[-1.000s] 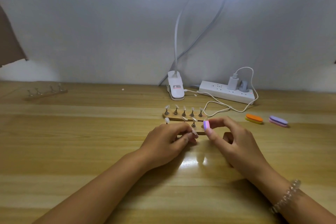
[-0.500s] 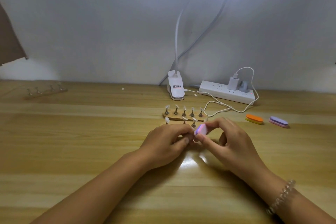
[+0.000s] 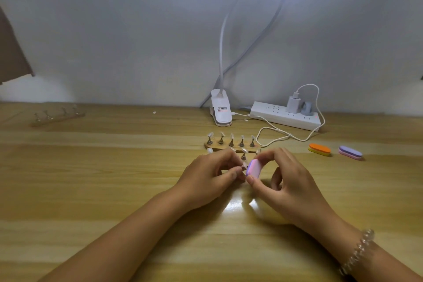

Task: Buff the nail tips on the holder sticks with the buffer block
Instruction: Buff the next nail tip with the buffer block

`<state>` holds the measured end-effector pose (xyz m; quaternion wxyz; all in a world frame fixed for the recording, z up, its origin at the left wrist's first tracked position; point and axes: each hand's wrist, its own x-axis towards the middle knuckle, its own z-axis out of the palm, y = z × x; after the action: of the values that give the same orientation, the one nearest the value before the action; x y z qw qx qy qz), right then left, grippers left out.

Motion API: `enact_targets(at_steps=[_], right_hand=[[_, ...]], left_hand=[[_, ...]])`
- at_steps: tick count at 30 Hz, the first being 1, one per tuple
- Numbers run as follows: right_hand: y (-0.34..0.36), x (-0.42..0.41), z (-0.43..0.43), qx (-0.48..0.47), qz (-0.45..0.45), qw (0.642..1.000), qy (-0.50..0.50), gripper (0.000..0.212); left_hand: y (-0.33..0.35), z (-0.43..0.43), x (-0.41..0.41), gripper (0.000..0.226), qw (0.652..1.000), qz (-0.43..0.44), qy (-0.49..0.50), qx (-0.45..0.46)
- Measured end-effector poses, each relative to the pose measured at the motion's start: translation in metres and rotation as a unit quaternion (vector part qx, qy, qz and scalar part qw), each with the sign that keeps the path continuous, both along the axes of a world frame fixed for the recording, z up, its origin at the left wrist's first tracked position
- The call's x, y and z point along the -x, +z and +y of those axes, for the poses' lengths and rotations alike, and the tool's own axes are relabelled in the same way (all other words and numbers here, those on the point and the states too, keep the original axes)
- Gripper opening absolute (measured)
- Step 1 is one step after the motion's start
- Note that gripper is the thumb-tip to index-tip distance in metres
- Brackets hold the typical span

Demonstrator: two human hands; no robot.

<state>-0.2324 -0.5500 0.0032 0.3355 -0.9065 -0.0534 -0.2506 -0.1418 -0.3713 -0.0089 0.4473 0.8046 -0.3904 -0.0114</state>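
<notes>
You hold a pink-and-purple buffer block [image 3: 253, 168]. On your striped tan wood table [image 3: 91, 167] lie an orange-and-yellow block [image 3: 319, 149] and a lilac-and-pink block [image 3: 350, 152]. The power strip [image 3: 285, 116] and lamp clip [image 3: 220, 111] are white.

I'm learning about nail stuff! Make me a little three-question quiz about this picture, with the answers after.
1. True or false: the right hand holds the pink and purple buffer block.
2. How many spare buffer blocks lie on the table to the right? A) none B) two C) five
3. Fill in: the left hand pinches a holder stick with a ____ tip on it.

Key: 1. True. 2. B, the orange buffer and the purple buffer. 3. nail; the nail tip meets the block's edge.
</notes>
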Motion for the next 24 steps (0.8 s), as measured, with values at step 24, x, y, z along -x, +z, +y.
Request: enact_targets(at_steps=[24], right_hand=[[-0.0018, -0.0044, -0.0027, 0.035, 0.008, 0.999, 0.001, 0.027]], left_hand=[[-0.0025, 0.0008, -0.0038, 0.013, 1.000, 0.001, -0.006, -0.026]])
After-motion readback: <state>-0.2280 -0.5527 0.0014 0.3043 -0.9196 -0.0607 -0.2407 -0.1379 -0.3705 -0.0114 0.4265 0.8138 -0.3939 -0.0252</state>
